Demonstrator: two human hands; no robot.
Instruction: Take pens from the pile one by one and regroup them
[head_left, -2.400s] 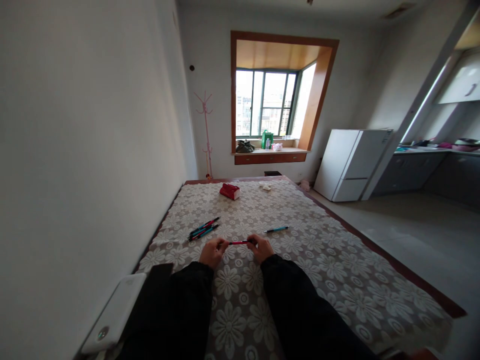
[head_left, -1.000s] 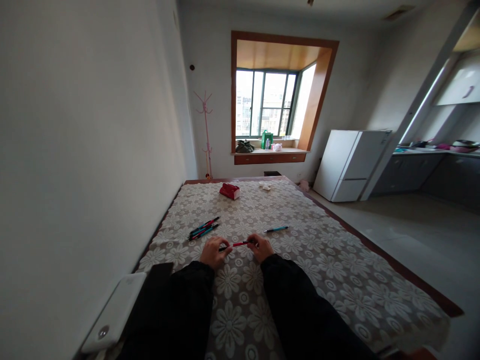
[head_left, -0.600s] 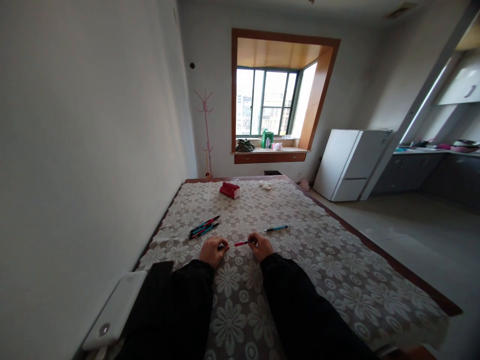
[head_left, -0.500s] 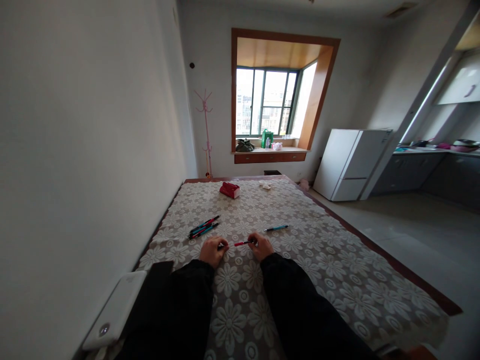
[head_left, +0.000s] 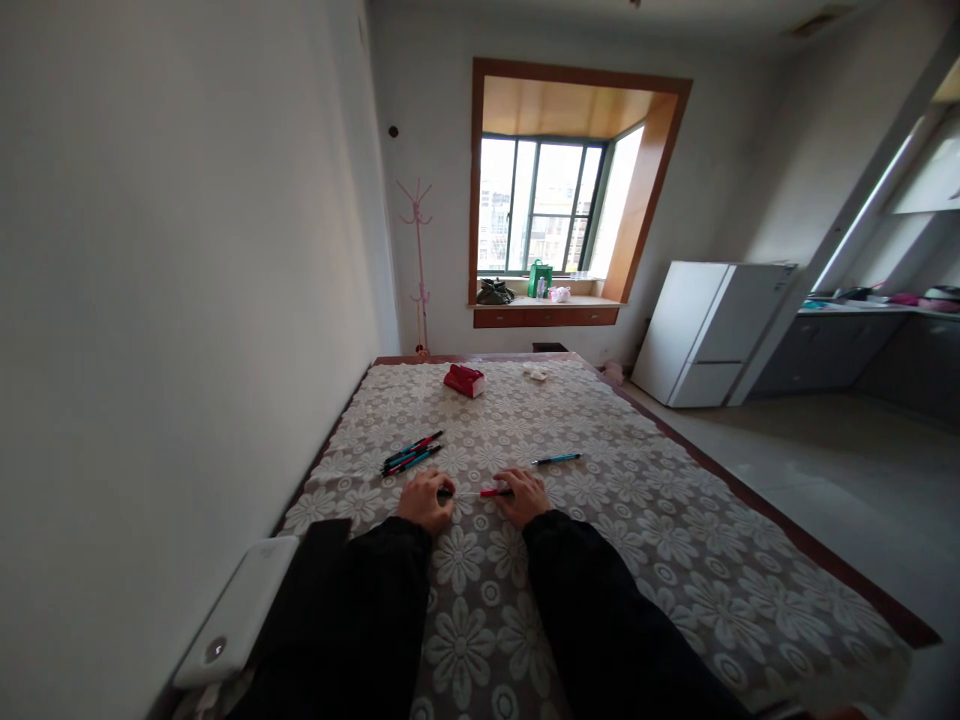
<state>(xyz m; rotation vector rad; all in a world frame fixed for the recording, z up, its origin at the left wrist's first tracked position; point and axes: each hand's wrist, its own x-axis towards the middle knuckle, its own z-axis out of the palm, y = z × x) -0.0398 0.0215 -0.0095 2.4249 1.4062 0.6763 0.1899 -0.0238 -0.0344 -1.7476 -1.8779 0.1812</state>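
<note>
Between both hands, red pen pulled apart: left hand fingers pinch one part, right hand fingers the other; reassembly outstanding.

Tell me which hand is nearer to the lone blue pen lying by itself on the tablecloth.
Right. The right hand lies just short of the blue pen, slightly to its left. The left hand is farther off on the same side, closer to the bundle of pens.
</note>
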